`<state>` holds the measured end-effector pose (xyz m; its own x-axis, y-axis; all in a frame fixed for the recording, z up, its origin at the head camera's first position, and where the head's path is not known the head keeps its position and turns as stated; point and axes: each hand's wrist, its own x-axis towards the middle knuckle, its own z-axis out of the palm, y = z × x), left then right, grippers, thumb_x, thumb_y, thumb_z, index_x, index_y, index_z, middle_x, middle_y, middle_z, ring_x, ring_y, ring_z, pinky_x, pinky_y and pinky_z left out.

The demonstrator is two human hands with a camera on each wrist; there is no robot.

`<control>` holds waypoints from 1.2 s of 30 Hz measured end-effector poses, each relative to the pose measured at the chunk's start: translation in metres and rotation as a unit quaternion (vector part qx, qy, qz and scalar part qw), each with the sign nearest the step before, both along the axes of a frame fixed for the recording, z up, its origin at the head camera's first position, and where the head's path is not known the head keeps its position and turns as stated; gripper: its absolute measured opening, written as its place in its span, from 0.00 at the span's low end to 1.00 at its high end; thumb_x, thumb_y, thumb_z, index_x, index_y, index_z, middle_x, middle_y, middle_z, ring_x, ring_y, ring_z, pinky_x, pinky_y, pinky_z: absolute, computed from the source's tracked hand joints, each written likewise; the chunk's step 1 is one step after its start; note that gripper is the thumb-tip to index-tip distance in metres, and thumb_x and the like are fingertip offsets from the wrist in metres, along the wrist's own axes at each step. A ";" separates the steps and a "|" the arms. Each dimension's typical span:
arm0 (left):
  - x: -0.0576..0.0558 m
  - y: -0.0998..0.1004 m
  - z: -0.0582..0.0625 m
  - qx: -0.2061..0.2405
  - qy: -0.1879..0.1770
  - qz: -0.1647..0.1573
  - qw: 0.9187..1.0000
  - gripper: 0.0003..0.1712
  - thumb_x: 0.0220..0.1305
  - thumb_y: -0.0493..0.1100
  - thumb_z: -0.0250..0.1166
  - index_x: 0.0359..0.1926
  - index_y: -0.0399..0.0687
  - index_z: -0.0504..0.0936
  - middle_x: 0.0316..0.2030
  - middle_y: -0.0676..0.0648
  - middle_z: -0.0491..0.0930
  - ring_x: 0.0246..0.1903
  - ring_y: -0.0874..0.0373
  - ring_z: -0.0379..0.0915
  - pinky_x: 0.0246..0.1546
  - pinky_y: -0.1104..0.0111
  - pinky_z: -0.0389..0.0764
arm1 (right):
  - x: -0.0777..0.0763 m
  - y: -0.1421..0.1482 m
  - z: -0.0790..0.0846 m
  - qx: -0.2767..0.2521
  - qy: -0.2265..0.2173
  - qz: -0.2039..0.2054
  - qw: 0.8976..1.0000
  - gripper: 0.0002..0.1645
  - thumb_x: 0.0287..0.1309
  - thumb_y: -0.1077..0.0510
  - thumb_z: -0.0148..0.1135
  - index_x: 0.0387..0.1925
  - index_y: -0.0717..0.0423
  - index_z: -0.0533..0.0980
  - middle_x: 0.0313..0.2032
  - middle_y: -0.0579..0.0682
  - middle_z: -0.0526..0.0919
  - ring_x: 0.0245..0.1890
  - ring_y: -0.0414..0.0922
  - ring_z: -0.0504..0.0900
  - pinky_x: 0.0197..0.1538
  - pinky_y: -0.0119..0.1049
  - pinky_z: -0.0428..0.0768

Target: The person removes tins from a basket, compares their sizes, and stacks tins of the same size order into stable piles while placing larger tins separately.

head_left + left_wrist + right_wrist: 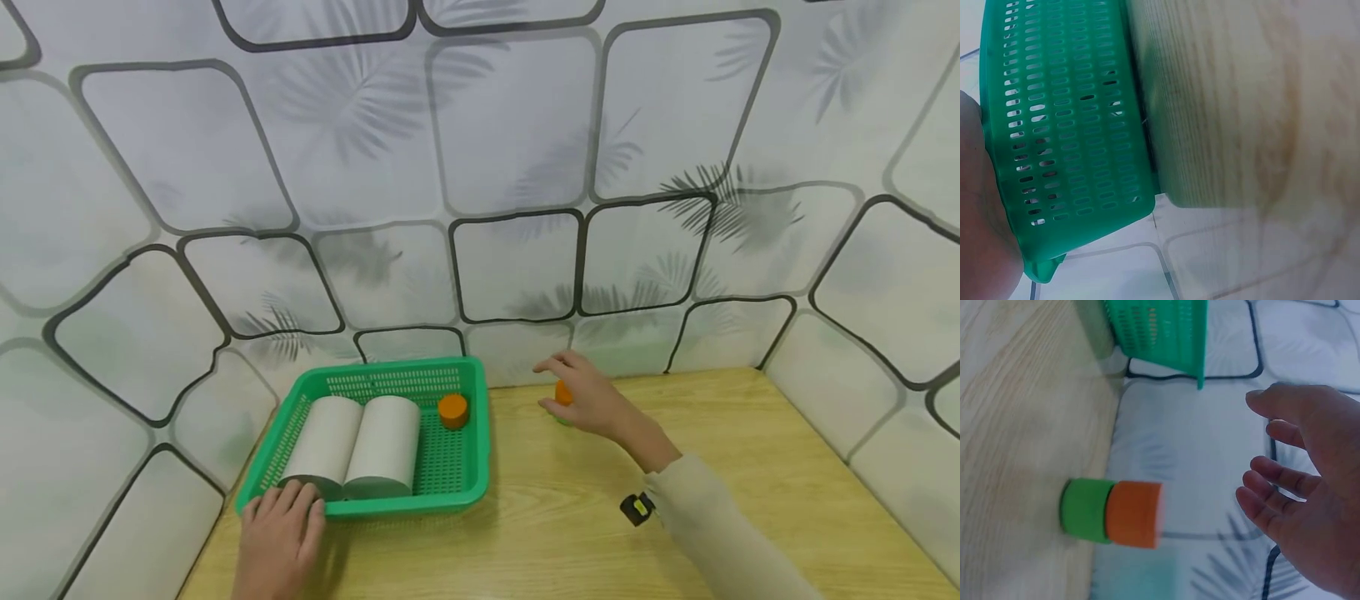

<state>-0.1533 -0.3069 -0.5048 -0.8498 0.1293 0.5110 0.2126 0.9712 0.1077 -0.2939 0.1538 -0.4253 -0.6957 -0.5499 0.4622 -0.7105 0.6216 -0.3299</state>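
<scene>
My left hand [276,533] grips the near left rim of a green plastic basket [486,450], fingers over the edge. Two large white cylinders [384,442] lie side by side in the basket, beside a short orange cylinder [453,411]. To the right of the basket, my right hand [588,396] is held in the air with its fingers apart and nothing in them. Below it an orange cylinder [1134,514] sits on top of a green cylinder [1086,510] that stands on the table. In the head view the hand partly covers this stack.
The wooden table [555,533] carries the basket and the stack. Patterned fabric walls [517,267] enclose it at the back and both sides. A small black device [637,508] is at my right wrist.
</scene>
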 end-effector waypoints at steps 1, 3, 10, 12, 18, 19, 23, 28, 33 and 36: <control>0.000 0.000 0.000 -0.001 0.001 -0.001 1.000 0.09 0.74 0.45 0.55 0.36 0.51 0.78 0.38 0.47 0.77 0.40 0.44 0.70 0.46 0.40 0.65 | 0.002 -0.003 0.003 -0.001 0.002 0.004 1.000 0.26 0.60 0.59 0.74 0.59 0.58 0.77 0.52 0.54 0.76 0.50 0.52 0.77 0.52 0.50 0.79; 0.000 -0.001 0.001 -0.001 0.002 -0.003 1.000 0.09 0.74 0.45 0.55 0.36 0.51 0.79 0.38 0.47 0.77 0.40 0.44 0.70 0.46 0.40 0.65 | 0.006 -0.010 0.006 0.001 0.007 0.009 1.000 0.27 0.60 0.59 0.74 0.59 0.57 0.77 0.52 0.53 0.76 0.48 0.49 0.76 0.51 0.48 0.78; 0.000 0.000 0.001 0.000 -0.011 0.003 1.000 0.10 0.74 0.45 0.55 0.36 0.50 0.79 0.39 0.46 0.77 0.41 0.43 0.70 0.47 0.40 0.64 | 0.009 -0.036 0.010 0.011 0.003 0.024 1.000 0.26 0.62 0.59 0.72 0.60 0.53 0.76 0.53 0.52 0.75 0.50 0.48 0.75 0.49 0.44 0.78; 0.000 0.001 0.001 0.000 -0.012 0.003 1.000 0.09 0.74 0.45 0.55 0.36 0.50 0.79 0.39 0.45 0.77 0.41 0.43 0.70 0.47 0.40 0.64 | 0.009 -0.044 0.010 0.013 0.005 0.027 1.000 0.26 0.62 0.58 0.72 0.60 0.52 0.76 0.54 0.52 0.75 0.50 0.48 0.75 0.49 0.44 0.78; 0.000 0.001 0.002 0.002 -0.009 0.003 1.000 0.10 0.75 0.45 0.55 0.35 0.51 0.78 0.37 0.46 0.77 0.40 0.44 0.70 0.46 0.40 0.65 | 0.008 -0.064 0.014 0.010 0.012 0.040 0.999 0.25 0.63 0.57 0.70 0.60 0.55 0.76 0.55 0.54 0.76 0.51 0.49 0.75 0.50 0.45 0.78; 0.000 0.001 0.002 0.002 -0.007 0.002 1.000 0.10 0.75 0.45 0.55 0.35 0.51 0.78 0.37 0.47 0.76 0.40 0.44 0.70 0.46 0.40 0.65 | 0.008 -0.066 0.014 0.008 0.011 0.040 0.999 0.24 0.63 0.58 0.71 0.59 0.55 0.76 0.55 0.54 0.76 0.51 0.49 0.75 0.50 0.45 0.78; 0.000 0.000 0.003 0.002 -0.004 -0.003 1.000 0.09 0.74 0.45 0.56 0.34 0.52 0.78 0.36 0.48 0.75 0.38 0.46 0.69 0.44 0.42 0.65 | 0.008 -0.078 0.015 -0.004 0.013 0.042 0.999 0.24 0.61 0.59 0.72 0.58 0.53 0.77 0.55 0.52 0.75 0.49 0.48 0.74 0.47 0.44 0.78; 0.001 0.001 0.005 0.002 -0.012 -0.001 1.000 0.10 0.75 0.46 0.56 0.33 0.54 0.77 0.35 0.50 0.74 0.37 0.47 0.68 0.43 0.44 0.64 | 0.006 -0.092 0.010 0.001 0.011 0.047 0.999 0.25 0.62 0.57 0.72 0.59 0.52 0.76 0.54 0.52 0.74 0.51 0.48 0.73 0.49 0.43 0.77; 0.001 0.001 0.004 0.001 -0.009 -0.004 1.000 0.10 0.75 0.46 0.55 0.33 0.55 0.76 0.34 0.51 0.73 0.36 0.48 0.67 0.43 0.44 0.64 | 0.003 -0.100 0.004 0.026 0.005 0.042 0.999 0.26 0.63 0.54 0.72 0.61 0.51 0.76 0.56 0.52 0.74 0.55 0.49 0.74 0.51 0.42 0.79; 0.001 0.001 0.004 0.002 -0.005 -0.005 1.000 0.10 0.75 0.46 0.56 0.33 0.55 0.76 0.34 0.51 0.73 0.36 0.48 0.67 0.43 0.44 0.64 | 0.002 -0.103 0.002 0.032 0.001 0.042 0.999 0.26 0.63 0.54 0.72 0.61 0.50 0.76 0.57 0.52 0.74 0.55 0.50 0.74 0.51 0.42 0.79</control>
<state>-0.1525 -0.3063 -0.5006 -0.8532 0.1360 0.5035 0.2215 0.9685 0.1137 -0.2923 0.0505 -0.4237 -0.6449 -0.6342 0.4265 -0.7616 0.5799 -0.2894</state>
